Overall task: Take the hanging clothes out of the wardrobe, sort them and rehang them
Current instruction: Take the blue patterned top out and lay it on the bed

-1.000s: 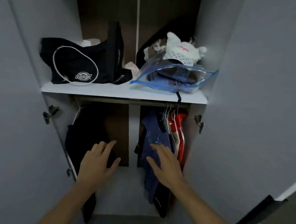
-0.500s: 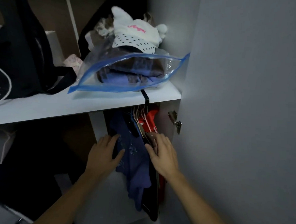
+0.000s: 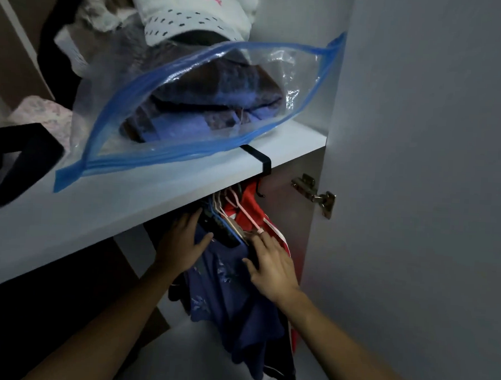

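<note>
Several garments hang bunched under the white shelf (image 3: 144,201) at the wardrobe's right end. A dark blue printed shirt (image 3: 226,299) hangs in front, a red garment (image 3: 256,213) with white trim behind it, on several hangers (image 3: 230,218), one pink. My left hand (image 3: 180,241) reaches up along the left side of the bunch, fingers straight, thumb against the blue shirt. My right hand (image 3: 271,263) lies with spread fingers on the right shoulder of the blue shirt, fingertips near the pink hanger. Neither hand visibly grips anything.
On the shelf lie a blue-edged clear bag (image 3: 195,105) of folded clothes, a white dotted hat (image 3: 192,12) and a black bag (image 3: 15,160). A grey open door (image 3: 433,170) with a metal hinge (image 3: 316,193) stands at the right. A black hook (image 3: 262,167) clips the shelf edge.
I have moved closer and to the right. Both hands have risen from the lower shirt to the hanger shoulders just under the shelf.
</note>
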